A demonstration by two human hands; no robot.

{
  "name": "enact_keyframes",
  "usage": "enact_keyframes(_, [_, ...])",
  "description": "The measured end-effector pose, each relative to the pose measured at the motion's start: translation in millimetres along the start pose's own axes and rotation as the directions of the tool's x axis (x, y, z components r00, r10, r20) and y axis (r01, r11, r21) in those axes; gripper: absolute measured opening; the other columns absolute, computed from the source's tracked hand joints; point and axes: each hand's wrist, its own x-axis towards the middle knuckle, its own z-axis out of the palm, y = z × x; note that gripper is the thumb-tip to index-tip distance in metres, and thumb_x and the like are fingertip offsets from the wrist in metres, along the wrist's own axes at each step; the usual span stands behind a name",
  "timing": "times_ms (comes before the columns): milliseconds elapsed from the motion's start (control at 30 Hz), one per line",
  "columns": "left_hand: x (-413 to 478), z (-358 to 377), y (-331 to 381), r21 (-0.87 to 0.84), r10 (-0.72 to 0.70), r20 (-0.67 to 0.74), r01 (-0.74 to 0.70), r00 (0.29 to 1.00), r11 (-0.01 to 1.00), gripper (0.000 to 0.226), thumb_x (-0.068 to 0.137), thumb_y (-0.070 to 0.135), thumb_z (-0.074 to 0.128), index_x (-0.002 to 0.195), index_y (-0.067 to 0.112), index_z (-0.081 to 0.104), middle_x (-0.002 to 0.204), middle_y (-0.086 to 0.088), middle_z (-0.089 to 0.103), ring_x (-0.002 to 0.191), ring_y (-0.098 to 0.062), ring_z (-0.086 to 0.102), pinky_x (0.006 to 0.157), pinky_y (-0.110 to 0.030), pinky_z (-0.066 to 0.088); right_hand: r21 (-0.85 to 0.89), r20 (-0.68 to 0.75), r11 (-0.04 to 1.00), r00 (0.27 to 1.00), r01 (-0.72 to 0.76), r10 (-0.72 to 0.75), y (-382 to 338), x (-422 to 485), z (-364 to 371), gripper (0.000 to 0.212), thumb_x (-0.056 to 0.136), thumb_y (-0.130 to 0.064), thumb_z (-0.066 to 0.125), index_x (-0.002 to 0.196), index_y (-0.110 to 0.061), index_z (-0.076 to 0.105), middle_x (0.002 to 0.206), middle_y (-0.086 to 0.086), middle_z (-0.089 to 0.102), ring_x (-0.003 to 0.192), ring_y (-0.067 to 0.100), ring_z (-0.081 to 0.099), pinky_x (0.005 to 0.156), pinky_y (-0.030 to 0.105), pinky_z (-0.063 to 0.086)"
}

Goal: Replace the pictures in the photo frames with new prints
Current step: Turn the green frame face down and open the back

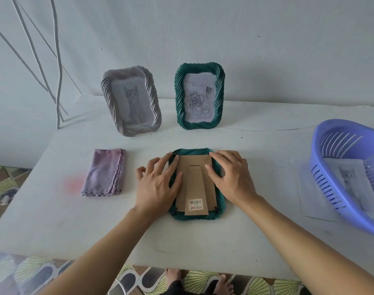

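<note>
Face-down green photo frame under two flat hands, on a white desk.

Left fingers (171, 161) straight, lying on the frame's left rim and the edge of the brown backing board (195, 162), gripping nothing; right fingers (219, 155) loosely spread over the upper right corner, thumb on the board, also gripping nothing. Left hand (158, 184) and right hand (230, 177) flank the folded easel stand (197, 188), which bears a barcode sticker (196, 204). Green photo frame (194, 218) lies glass-down at the desk's (96, 231) middle front. To its left, a folded purple cloth (106, 172). Behind, upright against the wall: grey frame (139, 130) with a cat picture; second green frame (200, 124) with a rose picture. Far right: blue slotted basket (331, 188) holding a cat print (350, 179).
</note>
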Motion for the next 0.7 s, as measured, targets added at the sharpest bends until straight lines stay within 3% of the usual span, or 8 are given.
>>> enact_keyframes(467, [10.6,-0.7,3.6,0.078,0.01,0.07,-0.015,0.997,0.997,0.062,0.098,0.054,0.022,0.155,0.032,0.026,0.145,0.006,0.034,0.127,-0.026,0.034,0.092,-0.046,0.033,-0.094,0.043,0.995,0.998,0.04,-0.037,0.4,3.6,1.5,0.048,0.095,-0.046,0.046,0.131,-0.018,0.061,0.123,-0.007,0.059,0.116,0.018,0.051,0.081,0.04,0.048])
enact_keyframes(700, [11.2,-1.4,2.4,0.031,-0.01,0.065,0.008,0.998,0.999,0.061,0.097,0.059,0.024,0.154,0.038,0.028,0.144,0.009,0.038,0.128,-0.024,0.035,0.096,-0.043,0.032,-0.095,0.055,0.995,0.998,0.022,-0.016,-0.8,3.7,-0.5,0.049,0.095,-0.048,0.045,0.132,-0.02,0.061,0.121,-0.008,0.058,0.115,0.018,0.05,0.081,0.039,0.047])
